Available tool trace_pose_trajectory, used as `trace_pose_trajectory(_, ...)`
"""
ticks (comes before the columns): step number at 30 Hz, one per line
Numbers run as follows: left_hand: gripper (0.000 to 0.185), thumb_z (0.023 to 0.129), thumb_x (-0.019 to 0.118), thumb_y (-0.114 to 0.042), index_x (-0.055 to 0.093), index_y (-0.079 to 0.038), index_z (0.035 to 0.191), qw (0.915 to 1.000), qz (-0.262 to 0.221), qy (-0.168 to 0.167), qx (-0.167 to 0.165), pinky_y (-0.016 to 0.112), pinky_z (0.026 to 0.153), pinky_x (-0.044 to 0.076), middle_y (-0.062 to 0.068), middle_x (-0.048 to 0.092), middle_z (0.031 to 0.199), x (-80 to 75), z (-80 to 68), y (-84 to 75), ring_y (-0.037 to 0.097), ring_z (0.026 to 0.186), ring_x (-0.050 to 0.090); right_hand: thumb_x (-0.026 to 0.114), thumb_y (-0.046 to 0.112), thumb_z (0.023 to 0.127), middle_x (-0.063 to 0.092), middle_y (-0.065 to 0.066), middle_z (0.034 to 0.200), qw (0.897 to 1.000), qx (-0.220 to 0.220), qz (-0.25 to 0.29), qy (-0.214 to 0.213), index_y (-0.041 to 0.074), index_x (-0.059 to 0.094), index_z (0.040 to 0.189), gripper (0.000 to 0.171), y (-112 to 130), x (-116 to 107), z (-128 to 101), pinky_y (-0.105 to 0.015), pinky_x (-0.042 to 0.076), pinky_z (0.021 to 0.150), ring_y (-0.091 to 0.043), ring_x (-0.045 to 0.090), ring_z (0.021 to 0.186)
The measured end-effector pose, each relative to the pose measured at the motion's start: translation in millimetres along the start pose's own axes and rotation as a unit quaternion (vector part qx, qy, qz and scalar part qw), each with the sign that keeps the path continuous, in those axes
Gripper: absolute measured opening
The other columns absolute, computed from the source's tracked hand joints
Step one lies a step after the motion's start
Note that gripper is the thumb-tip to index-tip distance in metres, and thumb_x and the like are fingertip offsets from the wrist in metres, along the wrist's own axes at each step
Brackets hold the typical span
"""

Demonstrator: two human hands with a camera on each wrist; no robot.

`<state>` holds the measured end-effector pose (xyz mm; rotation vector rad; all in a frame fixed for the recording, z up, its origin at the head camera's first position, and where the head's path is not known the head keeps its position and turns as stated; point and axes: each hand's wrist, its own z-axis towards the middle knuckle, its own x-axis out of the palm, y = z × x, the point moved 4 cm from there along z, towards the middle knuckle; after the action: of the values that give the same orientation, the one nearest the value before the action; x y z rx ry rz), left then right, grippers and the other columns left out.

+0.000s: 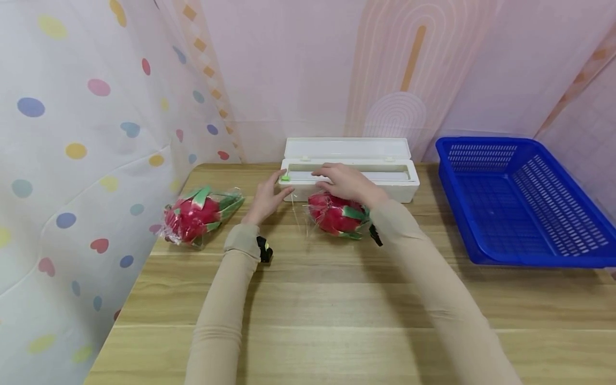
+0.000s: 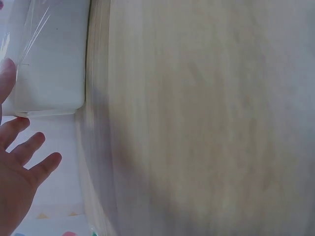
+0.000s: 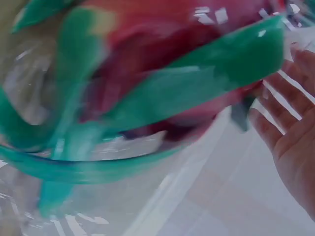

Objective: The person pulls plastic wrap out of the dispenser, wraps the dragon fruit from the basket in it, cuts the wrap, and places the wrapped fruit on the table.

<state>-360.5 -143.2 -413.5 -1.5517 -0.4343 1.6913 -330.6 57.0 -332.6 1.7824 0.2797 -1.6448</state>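
A white cling film dispenser (image 1: 346,191) stands at the table's back edge, lid raised, with a green slider (image 1: 285,178) at its left end. My left hand (image 1: 266,199) is at that end, its index fingertip beside the slider and its thumb along the front face; in the left wrist view its other fingers spread apart. My right hand (image 1: 347,183) reaches over the dispenser's opening with fingers extended. Just below that hand lies a red dragon fruit (image 1: 333,214) with green scales, in clear film; loose film hangs between it and the dispenser's front.
Another film-wrapped dragon fruit (image 1: 194,216) lies on the table's left side. A blue plastic basket (image 1: 457,214) stands at the right. Behind the wooden table (image 1: 327,310) hangs a pink patterned curtain, with a dotted one at the left.
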Motion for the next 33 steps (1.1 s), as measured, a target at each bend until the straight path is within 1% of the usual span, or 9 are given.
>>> trace_pose_trajectory(4, 0.058, 0.093, 0.061, -0.029, 0.040, -0.007, 0.142, 1.0000, 0.001, -0.009, -0.003, 0.048, 0.114, 0.034, 0.018, 0.042, 0.147, -0.6, 0.5, 1.0, 0.033, 0.137, 0.039, 0.050, 0.027, 0.099, 0.052, -0.012, 0.140, 0.999, -0.007, -0.029, 0.045, 0.008, 0.051, 0.136, 0.042, 15.0, 0.5, 17.4, -0.042, 0.039, 0.111, -0.027, 0.050, 0.129)
trace_pose_trajectory(10, 0.055, 0.092, 0.062, -0.027, 0.043, -0.009, 0.140, 0.9998, -0.007, -0.018, -0.005, 0.048, 0.113, 0.035, 0.018, 0.042, 0.147, -2.0, -0.3, 1.2, 0.035, 0.137, 0.039, 0.047, 0.032, 0.100, 0.042, -0.008, 0.150, 0.993, 0.002, -0.069, 0.095, 0.013, 0.045, 0.142, 0.046, 31.9, 9.9, 37.1, -0.042, 0.035, 0.115, -0.025, 0.041, 0.137)
trace_pose_trajectory(17, 0.050, 0.094, 0.060, -0.017, 0.043, -0.011, 0.140, 0.9995, -0.023, -0.014, -0.013, 0.051, 0.110, 0.037, 0.018, 0.040, 0.148, -2.6, -1.7, 2.2, 0.037, 0.138, 0.038, 0.047, 0.031, 0.100, 0.035, -0.007, 0.154, 0.986, -0.016, -0.119, 0.115, 0.012, 0.041, 0.144, 0.048, 41.9, 22.2, 48.5, -0.040, 0.030, 0.117, -0.025, 0.036, 0.141)
trace_pose_trajectory(24, 0.050, 0.092, 0.063, -0.022, 0.047, -0.013, 0.138, 0.9994, -0.024, -0.023, -0.014, 0.052, 0.111, 0.036, 0.013, 0.045, 0.146, -1.9, -0.7, 4.7, 0.037, 0.135, 0.042, 0.046, 0.032, 0.100, 0.019, -0.003, 0.160, 0.980, 0.001, -0.138, 0.143, 0.015, 0.028, 0.150, 0.055, 41.6, 31.5, 50.3, -0.042, 0.031, 0.117, -0.024, 0.028, 0.145)
trace_pose_trajectory(27, 0.052, 0.091, 0.064, -0.025, 0.047, -0.015, 0.139, 0.9993, -0.021, -0.029, -0.011, 0.051, 0.110, 0.038, 0.012, 0.045, 0.146, -2.1, 0.1, 5.1, 0.038, 0.133, 0.044, 0.046, 0.029, 0.100, 0.016, -0.002, 0.161, 0.980, 0.006, -0.140, 0.144, 0.017, 0.025, 0.151, 0.056, 42.4, 32.7, 50.6, -0.041, 0.034, 0.115, -0.024, 0.030, 0.144)
trace_pose_trajectory(28, 0.053, 0.091, 0.064, -0.027, 0.047, -0.015, 0.140, 0.9993, -0.018, -0.031, -0.010, 0.051, 0.109, 0.039, 0.012, 0.045, 0.147, -2.3, 0.3, 5.2, 0.038, 0.133, 0.044, 0.045, 0.027, 0.101, 0.016, -0.002, 0.161, 0.979, 0.007, -0.144, 0.142, 0.018, 0.025, 0.151, 0.055, 42.7, 32.6, 50.7, -0.041, 0.036, 0.114, -0.024, 0.031, 0.143)
trace_pose_trajectory(30, 0.054, 0.090, 0.064, -0.029, 0.048, -0.017, 0.140, 0.9993, -0.014, -0.032, -0.010, 0.051, 0.109, 0.039, 0.011, 0.046, 0.146, -2.7, 0.4, 5.3, 0.037, 0.132, 0.045, 0.045, 0.020, 0.100, 0.016, -0.001, 0.161, 0.979, 0.006, -0.151, 0.139, 0.019, 0.024, 0.152, 0.056, 42.6, 32.9, 50.9, -0.036, 0.044, 0.107, -0.023, 0.037, 0.140)
trace_pose_trajectory(32, 0.054, 0.090, 0.064, -0.030, 0.048, -0.018, 0.140, 0.9994, -0.011, -0.031, -0.013, 0.050, 0.110, 0.039, 0.012, 0.046, 0.145, -3.2, 0.4, 5.1, 0.036, 0.133, 0.045, 0.044, 0.012, 0.098, 0.015, 0.000, 0.161, 0.978, 0.005, -0.157, 0.137, 0.020, 0.023, 0.152, 0.058, 41.8, 33.9, 51.6, -0.030, 0.051, 0.093, -0.022, 0.042, 0.137)
trace_pose_trajectory(33, 0.054, 0.090, 0.065, -0.031, 0.049, -0.018, 0.140, 0.9994, -0.009, -0.030, -0.015, 0.050, 0.110, 0.039, 0.012, 0.047, 0.145, -3.4, 0.2, 5.1, 0.035, 0.133, 0.045, 0.043, 0.009, 0.098, 0.015, 0.001, 0.161, 0.978, 0.005, -0.160, 0.137, 0.021, 0.022, 0.152, 0.059, 41.4, 34.5, 52.0, -0.027, 0.051, 0.085, -0.021, 0.043, 0.136)
